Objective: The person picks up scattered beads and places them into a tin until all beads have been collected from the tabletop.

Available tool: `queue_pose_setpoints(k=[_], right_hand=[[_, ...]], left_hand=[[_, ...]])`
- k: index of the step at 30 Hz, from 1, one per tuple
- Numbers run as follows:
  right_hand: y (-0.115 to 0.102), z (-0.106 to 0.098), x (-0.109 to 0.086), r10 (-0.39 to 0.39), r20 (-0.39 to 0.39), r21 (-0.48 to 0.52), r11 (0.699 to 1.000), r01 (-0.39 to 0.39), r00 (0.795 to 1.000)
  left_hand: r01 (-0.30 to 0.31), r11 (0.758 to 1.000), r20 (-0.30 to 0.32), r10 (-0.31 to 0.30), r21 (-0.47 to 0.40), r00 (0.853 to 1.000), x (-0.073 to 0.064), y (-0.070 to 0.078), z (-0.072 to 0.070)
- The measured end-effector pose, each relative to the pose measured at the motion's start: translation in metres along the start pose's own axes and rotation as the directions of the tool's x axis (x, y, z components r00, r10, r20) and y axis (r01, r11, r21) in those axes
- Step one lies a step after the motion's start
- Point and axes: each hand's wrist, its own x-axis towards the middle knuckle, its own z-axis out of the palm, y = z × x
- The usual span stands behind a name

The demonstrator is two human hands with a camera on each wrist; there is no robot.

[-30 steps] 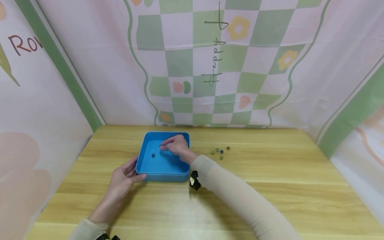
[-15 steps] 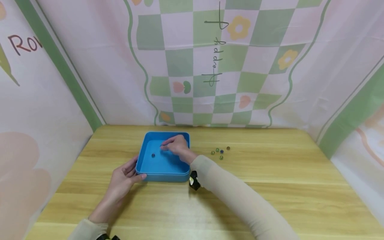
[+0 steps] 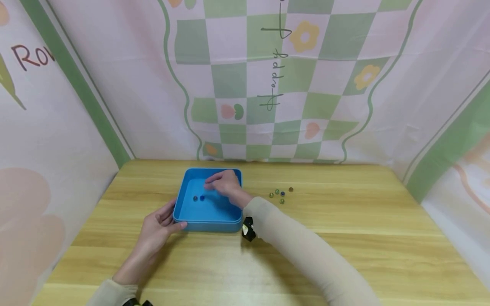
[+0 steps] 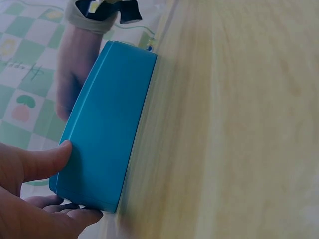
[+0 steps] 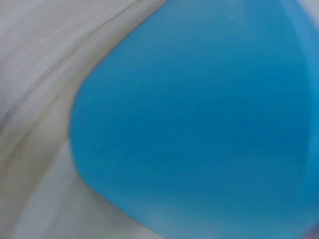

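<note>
A shallow blue box (image 3: 208, 226) sits on the table. My left hand (image 3: 155, 229) holds its near left corner, thumb on the front wall and fingers along the left side; the left wrist view shows this thumb (image 4: 47, 162) against the blue wall. Inside the box lie a dark marble (image 3: 195, 198) and, just right of it, a blue marble (image 3: 202, 198). My right hand (image 3: 226, 183) hovers over the box's floor, fingers loosely bent, with nothing seen between them. Only the outer wall of the box (image 5: 199, 124) fills the right wrist view; the right fingers are hidden there.
Right of the box, several loose glass marbles lie on the wooden table (image 3: 344, 246), among them a blue one (image 3: 282, 194), a brown one (image 3: 291, 189) and a green one (image 3: 282, 201). A checkered cloth (image 3: 260, 85) hangs behind the table.
The blue marble has left my right fingers and now lies on the box's floor beside the dark one. My right hand stays nearly in place; the left hand has not moved.
</note>
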Motion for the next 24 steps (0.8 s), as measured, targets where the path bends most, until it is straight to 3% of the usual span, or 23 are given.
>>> queue_pose_setpoints(k=[12,19,24], right_hand=[[-0.021,-0.036,-0.022,-0.111,0.053,0.082,0.991,0.107,0.992],[-0.016,-0.067,-0.035,-0.165,0.048,0.132,0.979,0.157,0.985],[-0.006,-0.091,-0.044,-0.167,0.053,0.116,0.980,0.161,0.984]], left_hand=[[0.010,1.000,0.004,-0.010,0.005,1.000,0.000,0.000,0.000],[0.004,1.000,0.006,-0.004,0.004,1.000,0.000,-0.002,-0.001],[0.000,1.000,0.006,0.000,0.007,1.000,-0.001,-0.001,-0.001]])
